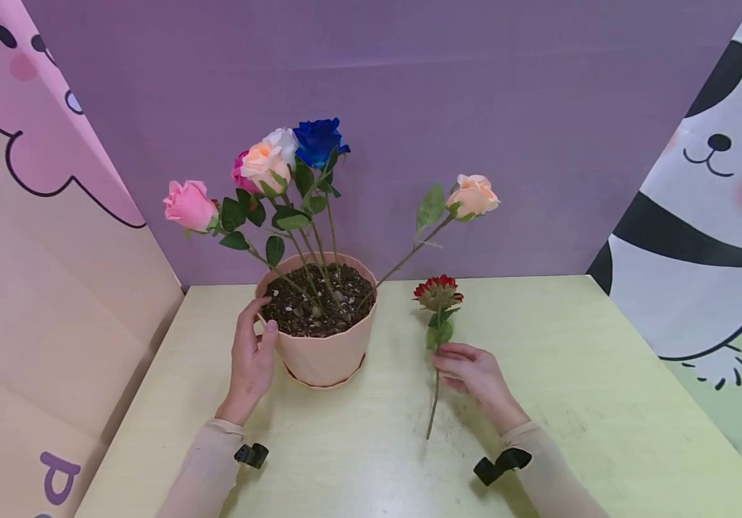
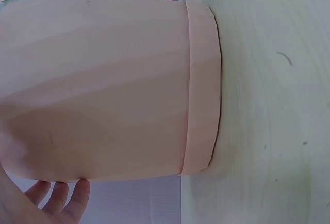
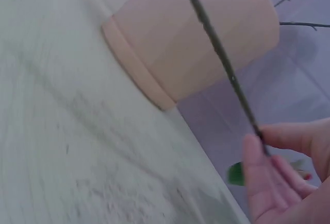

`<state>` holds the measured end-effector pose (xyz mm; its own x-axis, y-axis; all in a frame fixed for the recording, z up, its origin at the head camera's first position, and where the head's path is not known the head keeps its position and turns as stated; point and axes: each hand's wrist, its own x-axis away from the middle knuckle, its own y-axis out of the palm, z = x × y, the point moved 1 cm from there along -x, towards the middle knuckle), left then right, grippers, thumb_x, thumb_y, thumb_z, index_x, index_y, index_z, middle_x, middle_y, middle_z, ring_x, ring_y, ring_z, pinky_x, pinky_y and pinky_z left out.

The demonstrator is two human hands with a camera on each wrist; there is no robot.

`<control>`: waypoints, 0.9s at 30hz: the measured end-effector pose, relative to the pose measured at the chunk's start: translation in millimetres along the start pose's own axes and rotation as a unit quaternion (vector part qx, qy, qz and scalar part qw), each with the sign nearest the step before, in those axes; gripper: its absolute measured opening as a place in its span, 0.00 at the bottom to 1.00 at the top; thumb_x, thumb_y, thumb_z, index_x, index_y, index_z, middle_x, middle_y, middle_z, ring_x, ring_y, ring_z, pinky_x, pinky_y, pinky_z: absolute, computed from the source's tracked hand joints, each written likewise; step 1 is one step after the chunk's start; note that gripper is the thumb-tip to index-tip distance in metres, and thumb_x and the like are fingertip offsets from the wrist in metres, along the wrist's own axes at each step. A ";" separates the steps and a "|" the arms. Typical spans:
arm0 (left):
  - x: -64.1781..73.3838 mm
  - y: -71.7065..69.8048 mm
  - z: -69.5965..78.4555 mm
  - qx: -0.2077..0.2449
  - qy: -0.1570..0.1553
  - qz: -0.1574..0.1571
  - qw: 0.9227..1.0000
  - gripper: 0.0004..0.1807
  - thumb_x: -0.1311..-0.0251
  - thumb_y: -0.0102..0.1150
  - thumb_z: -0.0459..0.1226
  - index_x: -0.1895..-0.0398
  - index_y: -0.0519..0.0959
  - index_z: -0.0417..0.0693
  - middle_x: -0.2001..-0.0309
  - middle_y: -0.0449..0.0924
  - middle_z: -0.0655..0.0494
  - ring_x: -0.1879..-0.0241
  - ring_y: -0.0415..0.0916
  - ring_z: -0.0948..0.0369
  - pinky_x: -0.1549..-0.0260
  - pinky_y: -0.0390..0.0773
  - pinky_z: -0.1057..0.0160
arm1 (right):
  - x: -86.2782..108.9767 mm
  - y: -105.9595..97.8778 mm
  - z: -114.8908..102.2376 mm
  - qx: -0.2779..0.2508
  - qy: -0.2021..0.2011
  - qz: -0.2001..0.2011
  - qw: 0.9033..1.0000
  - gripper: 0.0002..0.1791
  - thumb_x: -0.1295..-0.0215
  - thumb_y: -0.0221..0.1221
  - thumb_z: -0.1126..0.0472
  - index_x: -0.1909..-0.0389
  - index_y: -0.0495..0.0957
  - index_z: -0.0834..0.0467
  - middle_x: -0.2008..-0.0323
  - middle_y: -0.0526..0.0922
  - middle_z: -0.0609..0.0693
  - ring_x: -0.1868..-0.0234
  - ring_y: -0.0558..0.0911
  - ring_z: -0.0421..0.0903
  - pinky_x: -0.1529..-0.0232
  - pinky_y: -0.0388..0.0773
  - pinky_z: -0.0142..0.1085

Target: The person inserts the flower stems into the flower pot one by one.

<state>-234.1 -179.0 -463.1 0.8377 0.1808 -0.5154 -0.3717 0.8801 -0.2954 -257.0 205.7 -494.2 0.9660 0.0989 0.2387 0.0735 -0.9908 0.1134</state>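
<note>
A pale pink flowerpot (image 1: 321, 360) full of dark soil (image 1: 293, 306) stands on its saucer (image 1: 326, 385), left of the table's middle. My left hand (image 1: 253, 360) holds the pot's left side at the rim; the left wrist view shows its fingers (image 2: 77, 201) curved against the pot wall. Between thumb and fingers, my right hand (image 1: 474, 374) pinches the green stem (image 3: 227, 62) of a red artificial flower (image 1: 438, 293). That flower is upright, to the right of the pot, its bare stem end pointing toward me.
Several artificial roses stand in the soil: a pink rose (image 1: 191, 206), a blue rose (image 1: 319, 142), a white one, a magenta one and peach ones. One peach rose (image 1: 473, 196) leans far right over the table (image 1: 571, 360). A purple backdrop (image 1: 507, 108) rises behind.
</note>
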 end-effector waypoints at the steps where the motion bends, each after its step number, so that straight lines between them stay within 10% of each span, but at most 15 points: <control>1: 0.2 0.1 -0.2 -0.001 0.000 -0.001 1.000 0.27 0.19 0.46 0.41 0.22 0.65 0.43 0.23 0.64 0.40 0.33 0.65 0.44 0.45 0.72 0.42 | -0.1 -0.6 -0.3 -0.027 -0.003 0.001 1.000 0.31 0.28 0.65 0.69 0.28 0.69 0.73 0.50 0.91 0.48 0.55 0.90 0.36 0.55 0.86 0.30; 12: 0.4 0.1 -0.3 0.001 0.001 -0.004 1.000 0.28 0.19 0.45 0.42 0.22 0.65 0.41 0.23 0.64 0.39 0.34 0.65 0.46 0.45 0.72 0.43 | 8.8 -0.6 -22.2 -0.249 -0.022 0.041 0.967 0.10 0.23 0.59 0.70 0.49 0.81 0.53 0.59 0.93 0.45 0.56 0.91 0.38 0.50 0.85 0.27; 27: 0.5 0.2 -0.2 -0.001 -0.003 -0.009 1.000 0.28 0.19 0.45 0.41 0.21 0.64 0.43 0.21 0.61 0.39 0.31 0.63 0.44 0.42 0.71 0.40 | 28.1 11.6 -66.6 -0.301 -0.157 0.058 0.939 0.07 0.25 0.64 0.64 0.50 0.80 0.54 0.59 0.93 0.46 0.59 0.92 0.40 0.59 0.87 0.31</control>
<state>-233.8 -178.8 -463.6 0.8469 0.1668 -0.5049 -0.3564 0.8828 -0.3061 -245.6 203.1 -422.0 0.9912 -0.1325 -0.0023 -0.0991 -0.7528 0.6508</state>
